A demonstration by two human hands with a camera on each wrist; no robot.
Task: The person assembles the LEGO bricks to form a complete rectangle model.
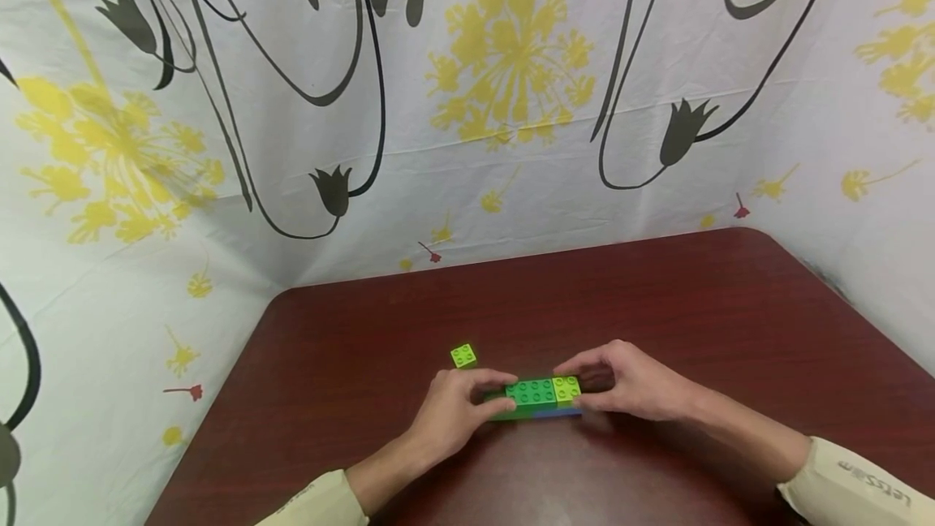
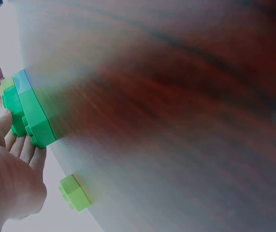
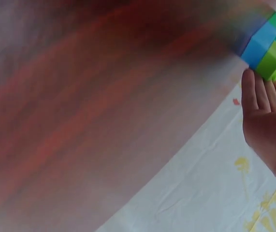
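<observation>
A low two-layer stack of toy building bricks lies on the table in the head view. Its upper layer is a green brick (image 1: 531, 393) beside a small lime brick (image 1: 566, 390). Below them are another green brick (image 2: 41, 121) and a blue brick (image 3: 260, 41). My left hand (image 1: 456, 408) pinches the stack's left end, thumb and fingers on opposite long sides of the upper green brick. At the other end, my right hand (image 1: 639, 384) grips the lime brick between thumb and fingers. The fingers partly cover both ends of the stack.
Just beyond my left hand a loose lime brick (image 1: 463, 356) sits on the dark red-brown table (image 1: 351, 347). White patterned cloth (image 1: 526, 209) hangs behind the table and along its sides.
</observation>
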